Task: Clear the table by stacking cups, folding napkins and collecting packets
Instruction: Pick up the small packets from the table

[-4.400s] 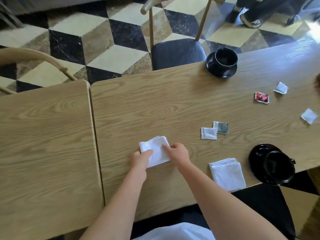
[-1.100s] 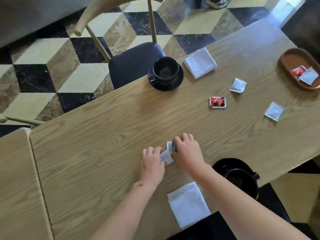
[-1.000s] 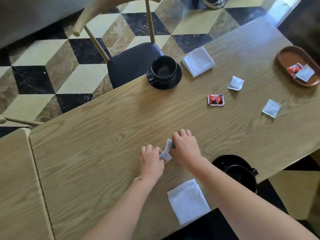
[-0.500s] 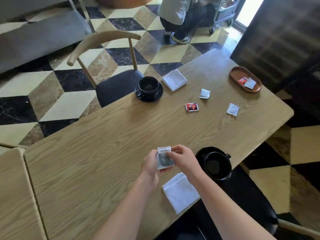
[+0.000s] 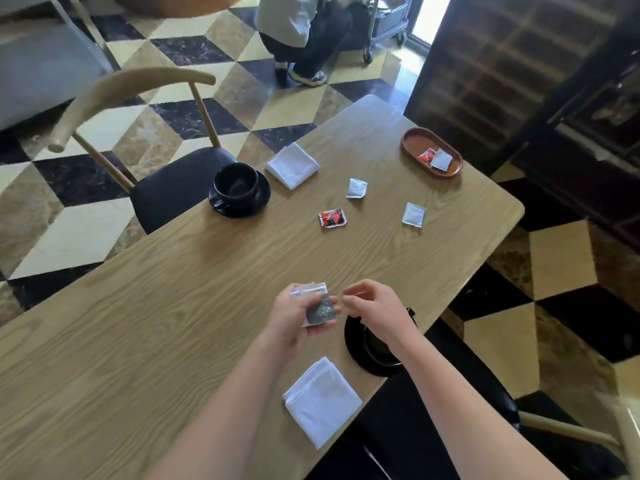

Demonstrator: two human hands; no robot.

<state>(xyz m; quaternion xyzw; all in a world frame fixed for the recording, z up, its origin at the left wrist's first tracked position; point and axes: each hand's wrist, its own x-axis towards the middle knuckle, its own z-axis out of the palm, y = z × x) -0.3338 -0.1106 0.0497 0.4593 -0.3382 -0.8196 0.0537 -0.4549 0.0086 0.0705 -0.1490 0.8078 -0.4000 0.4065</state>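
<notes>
The left hand (image 5: 294,317) is closed on two small packets (image 5: 317,304), a dark one in front and a pale one behind, held just above the desk (image 5: 173,306). The right hand (image 5: 375,311) hangs just beside it, fingers loosely curled and pinching nothing that can be seen.

Three loose packets lie beyond the hands and to their right: a red packet (image 5: 332,217) closest, a white packet (image 5: 356,188) past it, and another white packet (image 5: 413,214) further right. All are flat, squarish sachets with no clear long axis. The empty right hand is on their side, so it looks the likelier one to reach out, red first.

Further still, past all three near the desk's far right corner, an oval brown tray (image 5: 412,142) already holds two packets, and that is probably where the handful belongs. Its long axis runs diagonally away to the right.
</notes>
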